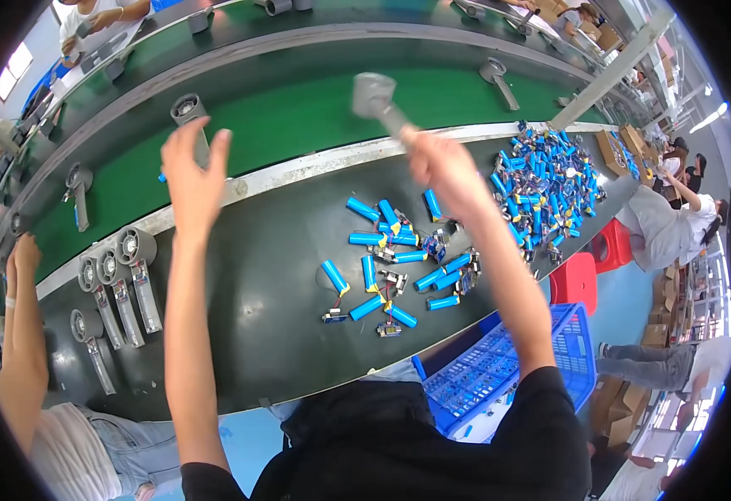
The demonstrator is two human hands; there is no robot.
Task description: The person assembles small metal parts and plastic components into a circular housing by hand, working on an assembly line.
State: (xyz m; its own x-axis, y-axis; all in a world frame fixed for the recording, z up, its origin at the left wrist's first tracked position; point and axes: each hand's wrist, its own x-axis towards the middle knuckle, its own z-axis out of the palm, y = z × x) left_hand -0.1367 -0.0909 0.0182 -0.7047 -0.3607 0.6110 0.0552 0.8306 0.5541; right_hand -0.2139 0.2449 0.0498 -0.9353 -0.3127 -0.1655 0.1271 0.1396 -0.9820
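My right hand (449, 171) is closed round the handle of a grey handheld fan housing (374, 93), its round head raised over the green conveyor belt and slightly blurred. To the left, my left hand (193, 179) has its thumb and fingers apart, above the belt's near rail. Just beyond it on the belt lies another grey fan (188, 107), partly covered by the fingers; I cannot make out any contact. Blue cylindrical batteries wired to small circuit boards (395, 238) lie loose on the dark bench (257, 334) below my right hand.
Several open-handled fans (142, 292) stand in a row at the bench's left, beside a co-worker's arms (23, 309). A large battery heap (549, 184) lies at right. A blue basket (578, 351) and red stools (574, 280) stand by the bench edge. Another fan (495, 73) lies farther along the belt.
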